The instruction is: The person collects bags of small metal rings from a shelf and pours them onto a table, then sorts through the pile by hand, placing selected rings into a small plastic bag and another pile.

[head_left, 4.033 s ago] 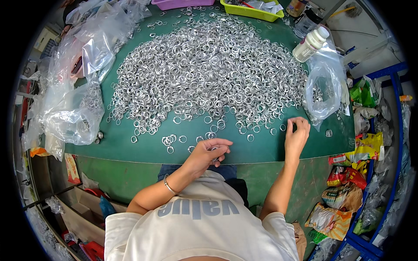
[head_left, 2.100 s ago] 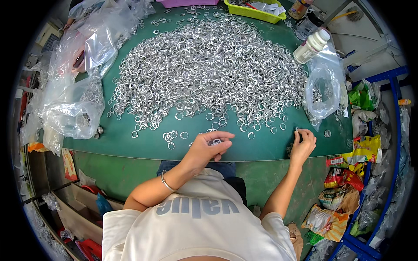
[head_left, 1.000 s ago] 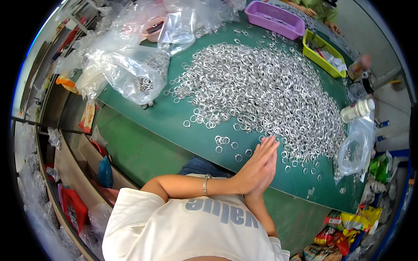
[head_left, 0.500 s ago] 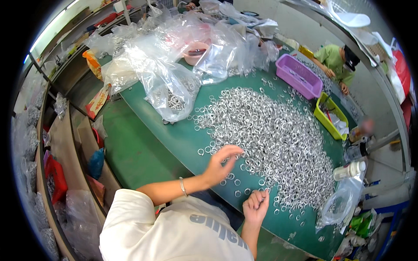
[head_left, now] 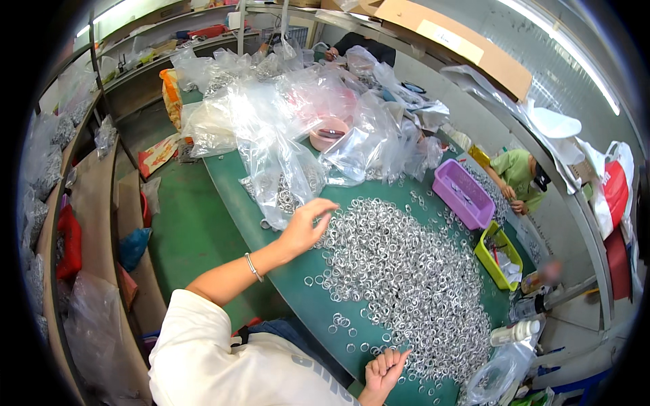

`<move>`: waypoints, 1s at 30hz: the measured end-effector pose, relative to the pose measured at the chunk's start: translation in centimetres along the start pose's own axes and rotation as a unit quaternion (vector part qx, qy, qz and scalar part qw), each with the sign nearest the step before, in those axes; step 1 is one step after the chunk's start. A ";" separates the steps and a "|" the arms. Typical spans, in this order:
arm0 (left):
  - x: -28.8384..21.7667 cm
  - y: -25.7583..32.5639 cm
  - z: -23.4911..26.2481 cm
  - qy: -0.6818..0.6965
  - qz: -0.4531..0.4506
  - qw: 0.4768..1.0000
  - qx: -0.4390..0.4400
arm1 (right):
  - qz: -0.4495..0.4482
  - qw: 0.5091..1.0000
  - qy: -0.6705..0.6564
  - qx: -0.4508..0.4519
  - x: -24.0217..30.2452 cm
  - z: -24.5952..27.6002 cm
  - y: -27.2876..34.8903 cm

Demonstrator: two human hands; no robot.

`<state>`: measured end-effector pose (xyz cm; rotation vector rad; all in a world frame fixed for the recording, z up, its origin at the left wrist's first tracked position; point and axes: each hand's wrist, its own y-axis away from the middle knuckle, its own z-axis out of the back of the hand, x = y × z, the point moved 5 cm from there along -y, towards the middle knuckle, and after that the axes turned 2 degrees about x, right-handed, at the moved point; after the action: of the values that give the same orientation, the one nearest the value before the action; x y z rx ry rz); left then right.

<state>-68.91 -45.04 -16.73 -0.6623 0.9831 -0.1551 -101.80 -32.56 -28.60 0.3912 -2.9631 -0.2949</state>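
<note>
A broad heap of small silvery metal rings (head_left: pixel 413 284) lies on the green table (head_left: pixel 291 277). My left hand (head_left: pixel 306 229), with a bangle on its wrist, reaches over the heap's far left edge beside a clear plastic bag (head_left: pixel 281 189) with rings in it. Its fingers are bent forward, thumb apart, and I see nothing held. At the heap's near edge my right hand (head_left: pixel 384 371) is closed, fingers curled, thumb and forefinger close together; what they may pinch is too small to make out. A few loose rings (head_left: pixel 342 321) lie between my hands.
A purple basket (head_left: pixel 464 193) and a yellow-green basket (head_left: pixel 500 257) stand along the right side, with a white bottle (head_left: pixel 514 333) nearer. A pink bowl (head_left: pixel 329 134) sits among plastic bags at the back. A person in green (head_left: pixel 518 179) works beyond the baskets. Shelves line the left.
My left hand has moved away from the heap's near left edge toward the bag at the far left. My right hand stays closed near the heap's near edge. The view has shifted.
</note>
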 end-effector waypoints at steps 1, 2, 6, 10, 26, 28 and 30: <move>-0.5 -1.0 1.1 -0.024 -0.038 0.998 -0.031 | 0.030 0.998 0.023 -0.055 0.2 0.3 0.1; -0.2 -2.1 1.9 -0.049 -0.066 0.996 -0.046 | 0.069 0.988 0.115 -0.078 0.5 0.2 0.3; 0.6 -7.5 6.9 -0.116 -0.097 0.981 -0.120 | 0.228 0.848 0.445 -0.175 2.4 2.5 1.6; 6.5 -11.7 12.3 -0.190 -0.048 0.971 -0.139 | 0.248 0.759 0.521 -0.301 2.4 3.8 4.0; 16.5 -20.9 2.4 -0.292 0.213 0.776 0.518 | 0.416 0.357 0.793 -0.266 0.0 3.3 5.0; 18.9 -22.8 -0.1 -0.342 0.127 0.803 0.470 | 0.422 0.355 0.793 -0.258 0.0 3.3 4.7; 19.8 -22.5 -3.7 -0.501 -0.149 0.756 0.395 | 0.426 0.356 0.792 -0.255 0.0 3.5 4.5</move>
<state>-57.05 -72.70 -19.23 -0.0299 -0.2818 -0.4138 -103.43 -27.65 -31.04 -0.6520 -0.6804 -0.3205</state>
